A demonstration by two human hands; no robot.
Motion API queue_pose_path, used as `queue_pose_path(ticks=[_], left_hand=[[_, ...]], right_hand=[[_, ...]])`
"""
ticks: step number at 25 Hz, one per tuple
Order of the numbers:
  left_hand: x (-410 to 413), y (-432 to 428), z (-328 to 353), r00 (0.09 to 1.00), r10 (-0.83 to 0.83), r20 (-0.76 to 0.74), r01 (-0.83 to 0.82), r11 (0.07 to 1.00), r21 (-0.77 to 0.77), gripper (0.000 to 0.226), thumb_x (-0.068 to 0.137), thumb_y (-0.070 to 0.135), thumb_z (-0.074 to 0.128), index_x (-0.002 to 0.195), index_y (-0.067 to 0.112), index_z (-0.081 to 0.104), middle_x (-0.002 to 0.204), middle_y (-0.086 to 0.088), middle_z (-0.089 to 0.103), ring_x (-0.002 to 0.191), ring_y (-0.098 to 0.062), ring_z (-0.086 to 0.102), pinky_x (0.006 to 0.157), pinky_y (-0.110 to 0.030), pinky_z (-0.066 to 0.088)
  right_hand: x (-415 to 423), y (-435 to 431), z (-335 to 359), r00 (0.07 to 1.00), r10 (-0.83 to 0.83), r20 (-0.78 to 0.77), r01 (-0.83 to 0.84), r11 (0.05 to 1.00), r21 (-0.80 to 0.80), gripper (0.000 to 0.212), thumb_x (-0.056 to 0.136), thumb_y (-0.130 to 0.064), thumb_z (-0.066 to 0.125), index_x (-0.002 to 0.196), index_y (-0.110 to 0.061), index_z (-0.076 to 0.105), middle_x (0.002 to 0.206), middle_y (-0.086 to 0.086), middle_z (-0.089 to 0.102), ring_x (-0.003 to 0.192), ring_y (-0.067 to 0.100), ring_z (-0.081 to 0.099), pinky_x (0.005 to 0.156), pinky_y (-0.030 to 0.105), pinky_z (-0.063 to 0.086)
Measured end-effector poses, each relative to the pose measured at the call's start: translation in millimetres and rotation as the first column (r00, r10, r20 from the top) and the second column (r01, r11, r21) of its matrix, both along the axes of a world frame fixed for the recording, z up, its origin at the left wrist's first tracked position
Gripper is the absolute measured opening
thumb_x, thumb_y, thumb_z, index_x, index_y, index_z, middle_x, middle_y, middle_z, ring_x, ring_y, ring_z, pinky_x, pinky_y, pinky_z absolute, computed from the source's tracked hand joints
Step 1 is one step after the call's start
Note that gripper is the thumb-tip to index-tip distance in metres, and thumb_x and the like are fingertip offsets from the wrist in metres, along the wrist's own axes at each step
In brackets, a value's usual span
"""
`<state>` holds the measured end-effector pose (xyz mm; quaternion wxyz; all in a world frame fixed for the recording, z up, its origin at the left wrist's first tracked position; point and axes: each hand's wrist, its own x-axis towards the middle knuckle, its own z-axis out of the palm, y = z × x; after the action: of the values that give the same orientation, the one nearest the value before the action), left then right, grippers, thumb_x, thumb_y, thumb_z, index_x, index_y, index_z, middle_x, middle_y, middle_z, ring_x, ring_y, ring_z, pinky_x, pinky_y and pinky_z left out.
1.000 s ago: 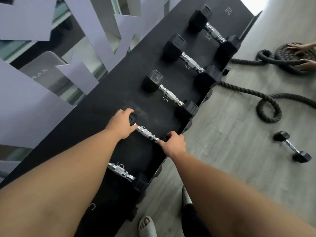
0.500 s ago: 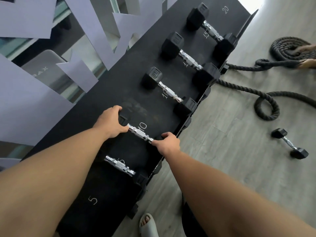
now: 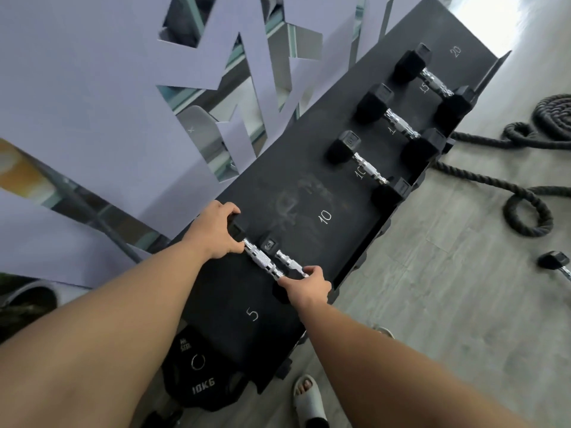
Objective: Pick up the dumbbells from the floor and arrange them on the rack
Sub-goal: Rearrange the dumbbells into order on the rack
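The black rack runs from near left to far right, with chalked numbers 5, 10, 15 and 20. My left hand grips the far black head of a small chrome-handled dumbbell. My right hand is closed over its near end. A second small dumbbell lies right beside it, its handle almost touching my right fingers. Further along the rack rest three bigger dumbbells. One more dumbbell lies on the floor at the right edge, partly cut off.
A thick black battle rope snakes over the grey floor to the right of the rack. A 10 KG plate leans under the rack's near end. My sandalled foot stands beside it. A cut-out wall panel runs along the left.
The dumbbell in my hands has slid toward me off the "10" mark and now sits against the other small dumbbell. The view has tilted, and another person's hands on the rope have left the frame.
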<state>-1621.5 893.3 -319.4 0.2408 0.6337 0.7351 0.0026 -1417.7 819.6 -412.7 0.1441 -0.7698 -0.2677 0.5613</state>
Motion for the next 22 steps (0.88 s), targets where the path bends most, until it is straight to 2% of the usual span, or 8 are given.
queue_pose_path(ticks=[4,8,10,12,16,19,22], left_hand=[[-29.3,-39.6,-14.3,1.0,-0.002,-0.027,0.002,1.0,-0.022,0.077,0.064,0.035,0.091,0.134,0.027,0.059,0.118,0.004,0.05,0.103,-0.023,0.057,0.088,-0.035,0.049],[-45.4,-81.1,-51.9,0.998,0.051,-0.028,-0.053,0.996,-0.066,0.077,0.064,0.038,0.09,0.135,0.028,0.06,0.117,0.006,0.052,0.103,-0.023,0.06,0.085,-0.035,0.05],[-47.3,-98.9,-71.5,0.997,0.068,-0.019,-0.07,0.994,-0.089,0.077,0.065,0.038,0.089,0.135,0.027,0.06,0.118,0.006,0.053,0.104,-0.022,0.06,0.085,-0.034,0.051],[-45.6,-111.1,-87.7,0.997,0.079,-0.001,-0.079,0.992,-0.096,0.078,0.066,0.037,0.089,0.137,0.025,0.06,0.119,0.006,0.053,0.104,-0.021,0.06,0.085,-0.033,0.05],[-39.7,-116.5,-107.3,0.996,0.083,0.025,-0.08,0.992,-0.094,0.078,0.069,0.036,0.088,0.141,0.022,0.059,0.122,0.004,0.054,0.104,-0.023,0.062,0.085,-0.034,0.05],[-34.6,-111.5,-111.2,0.999,0.046,-0.002,-0.046,0.993,-0.112,0.078,0.073,0.038,0.087,0.143,0.021,0.056,0.126,0.003,0.054,0.105,-0.026,0.063,0.087,-0.038,0.053],[-28.8,-108.9,-112.2,0.999,0.033,-0.033,-0.037,0.991,-0.128,0.079,0.077,0.04,0.085,0.146,0.021,0.052,0.132,0.004,0.052,0.105,-0.026,0.064,0.084,-0.036,0.052]], right_hand=[[-34.6,-43.4,-13.6,1.0,0.009,-0.006,-0.01,0.997,-0.073,0.067,0.064,-0.04,0.083,0.122,-0.03,0.05,0.132,0.006,0.04,0.113,0.033,0.057,0.097,0.045,0.053],[-47.8,-75.9,-34.5,0.998,0.036,0.056,-0.028,0.991,-0.132,0.061,0.068,-0.037,0.083,0.116,-0.03,0.047,0.131,0.007,0.039,0.114,0.035,0.056,0.094,0.04,0.053],[-47.2,-88.6,-45.5,0.995,0.041,0.092,-0.027,0.988,-0.155,0.06,0.072,-0.033,0.082,0.12,-0.026,0.047,0.132,0.008,0.038,0.118,0.036,0.053,0.085,0.033,0.047],[-46.1,-99.1,-55.0,0.991,0.039,0.128,-0.016,0.985,-0.172,0.059,0.076,-0.03,0.081,0.124,-0.024,0.047,0.134,0.009,0.038,0.121,0.036,0.049,0.081,0.032,0.039],[-44.7,-105.5,-66.4,0.989,0.029,0.148,-0.002,0.984,-0.177,0.056,0.079,-0.028,0.079,0.124,-0.022,0.047,0.135,0.01,0.037,0.122,0.037,0.046,0.08,0.032,0.036],[-38.4,-104.4,-71.2,0.986,0.027,0.165,0.002,0.985,-0.173,0.055,0.079,-0.027,0.079,0.124,-0.023,0.047,0.135,0.01,0.036,0.121,0.035,0.046,0.08,0.032,0.037],[-33.8,-102.7,-70.8,0.986,0.023,0.164,0.005,0.985,-0.17,0.053,0.08,-0.026,0.079,0.123,-0.023,0.048,0.135,0.009,0.037,0.12,0.035,0.046,0.079,0.033,0.037]])
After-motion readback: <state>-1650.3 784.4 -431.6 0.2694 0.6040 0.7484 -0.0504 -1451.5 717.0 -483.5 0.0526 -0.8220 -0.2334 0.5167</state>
